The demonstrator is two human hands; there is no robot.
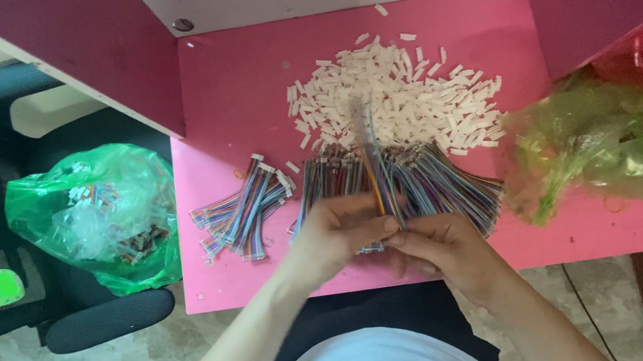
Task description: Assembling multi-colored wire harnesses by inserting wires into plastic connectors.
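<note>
My left hand (336,233) and my right hand (444,249) meet at the near edge of the pink table (240,91). Both pinch one multicoloured ribbon cable (373,156) that stands up from my fingers and is blurred. Under and behind my hands lies a wide heap of the same ribbon cables (432,181). A smaller bunch of ribbon cables with white connectors (245,209) lies to the left of my left hand. Farther back is a pile of small white plastic connector housings (395,102).
A green plastic bag (102,217) holding more cable pieces rests on a black office chair (79,323) to the left. A green and a red plastic bag (629,134) lie at the table's right. Maroon partition walls (89,45) flank the table.
</note>
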